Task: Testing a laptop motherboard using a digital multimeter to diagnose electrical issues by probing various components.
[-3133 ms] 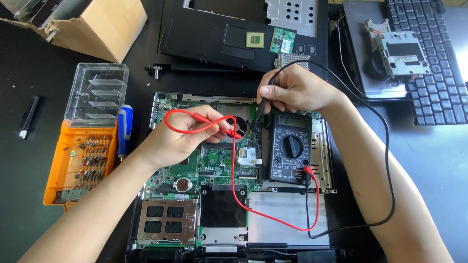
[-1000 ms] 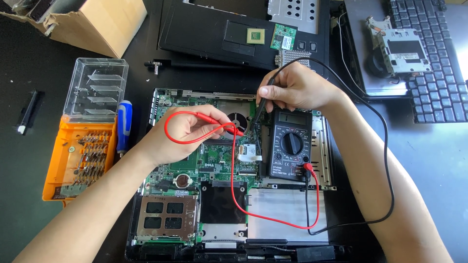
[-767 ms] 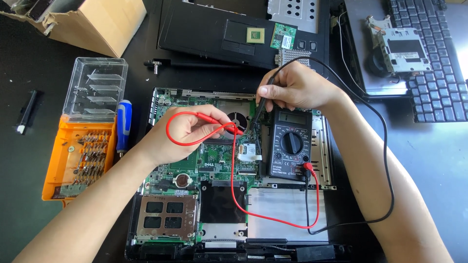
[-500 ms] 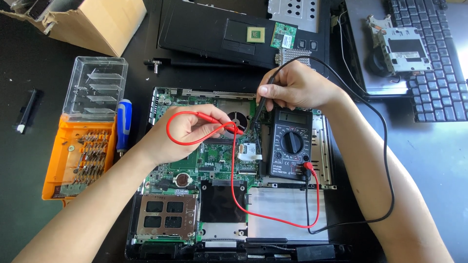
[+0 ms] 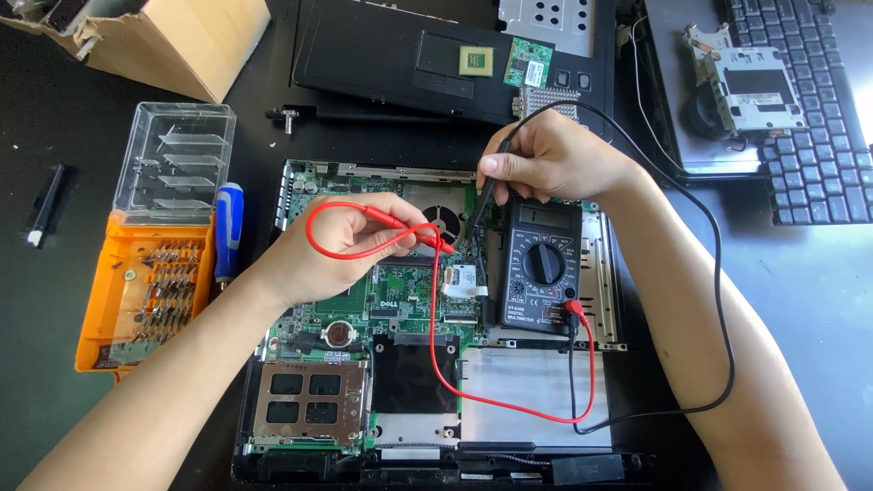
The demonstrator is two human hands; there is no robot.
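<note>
Looking down from the head camera: an opened laptop chassis lies on a dark table, its green motherboard bare; both hands are over it. The left hand is closed around the red probe, pinching it between thumb and fingers, tip pointing right and down at the board just beside the small cooling fan; the red lead loops above the knuckles, then runs down across the board and curls back up to the meter. The right hand grips the black probe like a pen, fingers curled shut on it, the tip aimed down-left at the board close to the red tip; the two tips are near each other, though I cannot tell whether either truly touches the board. The black lead sweeps out around the right forearm in a wide arc and comes back to the meter. The black digital multimeter rests on the chassis just below the right hand, dial in the middle, red plug at its lower right corner.

Off to the left: an orange screwdriver bit case with its clear lid swung up; a blue-handled screwdriver lies just beside it. Top left, a cardboard box; top middle, the black laptop palmrest cover with a loose processor chip on it; far right, a detached keyboard.
</note>
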